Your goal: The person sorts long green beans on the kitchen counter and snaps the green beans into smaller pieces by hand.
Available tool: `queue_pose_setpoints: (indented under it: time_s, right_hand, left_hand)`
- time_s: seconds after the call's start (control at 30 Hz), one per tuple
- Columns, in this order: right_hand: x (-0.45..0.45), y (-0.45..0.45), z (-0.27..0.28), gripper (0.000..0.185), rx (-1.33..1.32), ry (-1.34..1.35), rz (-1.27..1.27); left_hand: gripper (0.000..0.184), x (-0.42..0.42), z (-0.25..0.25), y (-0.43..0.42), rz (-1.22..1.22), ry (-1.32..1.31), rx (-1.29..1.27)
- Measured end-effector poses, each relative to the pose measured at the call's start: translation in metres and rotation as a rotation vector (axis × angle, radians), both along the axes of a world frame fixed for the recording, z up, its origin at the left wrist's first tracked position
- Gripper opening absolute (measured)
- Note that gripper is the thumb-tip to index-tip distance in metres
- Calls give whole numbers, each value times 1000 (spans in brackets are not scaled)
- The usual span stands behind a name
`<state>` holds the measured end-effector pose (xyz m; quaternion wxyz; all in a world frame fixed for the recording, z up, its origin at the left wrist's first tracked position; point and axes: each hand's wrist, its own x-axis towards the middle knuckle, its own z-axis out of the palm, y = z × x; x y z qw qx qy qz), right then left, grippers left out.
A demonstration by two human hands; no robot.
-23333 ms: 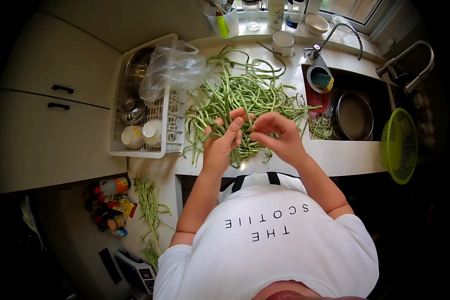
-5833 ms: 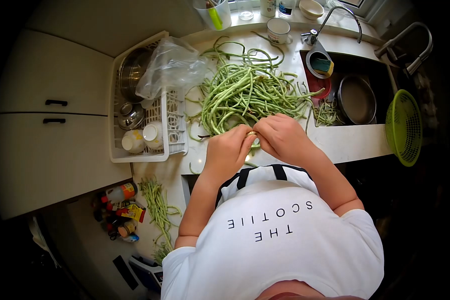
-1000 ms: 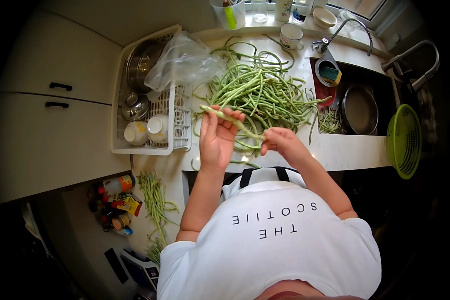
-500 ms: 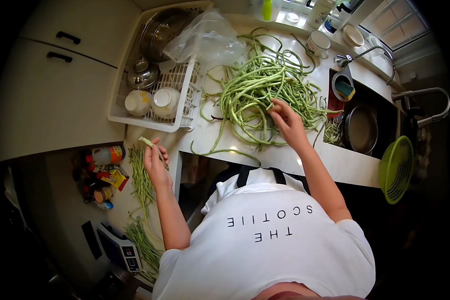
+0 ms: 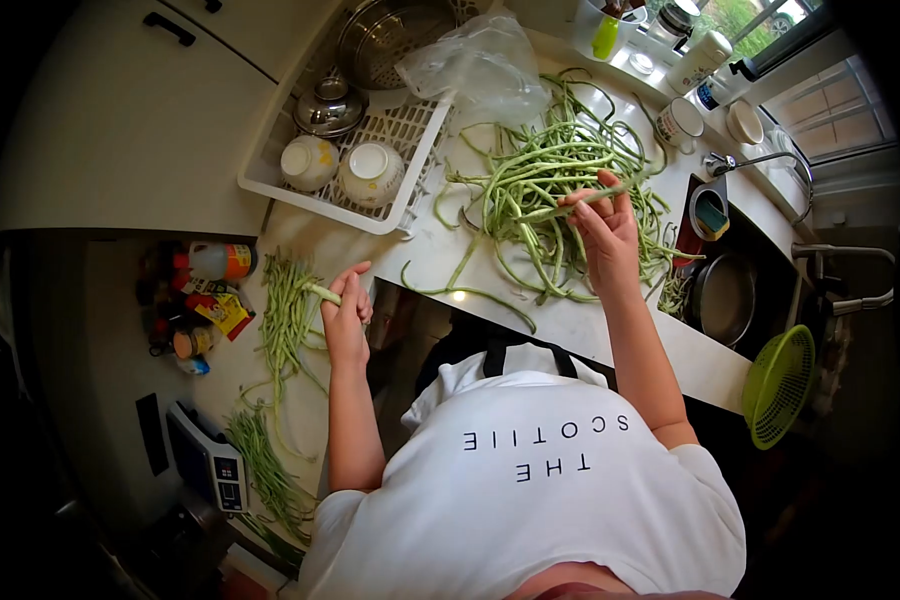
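Over the big tangled pile of green long beans [image 5: 545,160], my right hand [image 5: 612,235] pinches one long bean [image 5: 542,213] between thumb and fingers. That bean lies slantwise across the fingertips. Lower on the left, my left hand [image 5: 347,325] is closed around a long bean [image 5: 320,292], whose pale end sticks out past the fingers; the rest is hidden in the hand. Just left of it, sorted long beans [image 5: 288,315] lie in a lengthwise bunch on the side counter.
A white dish rack [image 5: 425,165] holds bowls, metal lids and a plastic bag [image 5: 480,70]. To the right, the sink contains a pan [image 5: 722,298], with a green colander [image 5: 778,388] at its edge. Another bean bunch [image 5: 265,470] lies near a scale [image 5: 210,460].
My right hand has lifted a long bean from the pile, moving slightly right and up. My left hand has shifted right and slightly up, still holding its bean. The camera view has shifted.
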<state>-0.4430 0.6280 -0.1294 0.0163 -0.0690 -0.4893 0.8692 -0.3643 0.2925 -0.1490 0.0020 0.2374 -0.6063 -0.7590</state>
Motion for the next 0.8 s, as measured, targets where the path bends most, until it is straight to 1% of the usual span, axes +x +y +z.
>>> queue_pose_setpoints:
  time_s: [0.03, 0.07, 0.17, 0.2, 0.27, 0.33, 0.37, 0.4, 0.47, 0.53, 0.6, 0.67, 0.7, 0.73, 0.8]
  right_hand:
    - [4, 1, 11, 32, 6, 56, 13]
    - [7, 4, 19, 32, 10, 56, 11]
    - [14, 8, 44, 32, -84, 276, -33]
    - [13, 13, 50, 32, -84, 408, -30]
    - [18, 25, 71, 33, -177, 526, -23]
    - [24, 39, 92, 34, -214, 615, -47]
    - [27, 46, 100, 35, -208, 653, -86]
    - [33, 53, 108, 35, -186, 647, -127]
    - [38, 69, 112, 34, -135, 625, -78]
    - [41, 75, 96, 35, -164, 549, -26]
    - [50, 67, 80, 32, -168, 437, -13]
    - [62, 57, 65, 30, -177, 311, 4]
    - [68, 55, 62, 30, -192, 291, 28]
    - [73, 53, 59, 30, -208, 270, 52]
    - [83, 55, 53, 30, -232, 232, 38]
  left_hand:
    - [27, -4, 2, 4, -21, 8, -17]
    - [27, -9, 6, 14, -23, 9, -14]
    - [29, -27, 8, 53, -216, -14, -68]
    - [30, -33, 2, 67, -303, -20, -72]
    - [32, -46, -23, 99, -504, 64, -42]
    - [34, -51, -46, 133, -593, -6, -11]
    - [34, -51, -55, 144, -603, 0, -10]
    - [35, -53, -56, 154, -625, 15, -50]
    - [36, -58, -56, 163, -674, 39, -87]
    - [39, -64, -27, 169, -753, 41, 37]
    - [42, -67, -2, 180, -810, 30, 76]
    - [47, -66, 18, 188, -835, 2, 296]
    - [52, -66, 23, 193, -807, 22, 327]
    - [52, -68, 22, 195, -816, 21, 319]
    - [54, -72, 18, 199, -675, 6, 413]
